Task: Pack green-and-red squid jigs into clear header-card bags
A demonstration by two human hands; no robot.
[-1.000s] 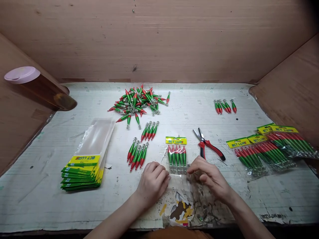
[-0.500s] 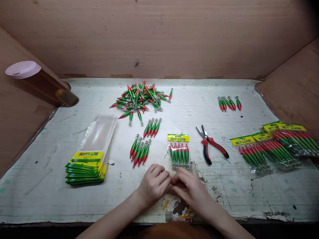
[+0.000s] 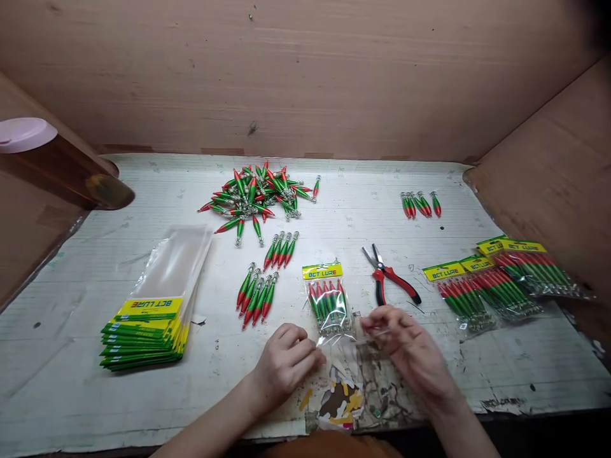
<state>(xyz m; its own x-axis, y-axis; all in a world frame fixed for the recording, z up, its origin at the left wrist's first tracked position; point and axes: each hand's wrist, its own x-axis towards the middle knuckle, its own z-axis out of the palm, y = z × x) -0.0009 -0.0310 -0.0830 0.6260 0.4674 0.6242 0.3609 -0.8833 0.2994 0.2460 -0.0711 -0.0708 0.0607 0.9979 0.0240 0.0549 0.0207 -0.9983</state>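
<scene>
A clear bag of several red and green squid lures (image 3: 327, 304), headed "BCT LURE", lies flat in front of me. My left hand (image 3: 287, 362) is at the bag's lower left corner, fingers curled in; what they pinch, if anything, is hidden. To the right of the bag's lower end, my right hand (image 3: 405, 343) is raised slightly, its fingertips pinched on a thin clear strip (image 3: 377, 332). Loose lures lie in small groups to the left, one a nearer group (image 3: 258, 298) and one a farther group (image 3: 281, 249).
Red-handled pliers (image 3: 389, 273) lie right of the bag. A stack of header bags (image 3: 153, 312) is at left, a lure heap (image 3: 260, 194) behind. Filled packs (image 3: 491, 286) and a lure row (image 3: 420, 205) are at right. A lidded bottle (image 3: 62, 165) stands far left.
My right hand has moved away from my left, rightward and up, with the thin strip in its fingers. The bag's lower end is uncovered. The whole view has shifted slightly.
</scene>
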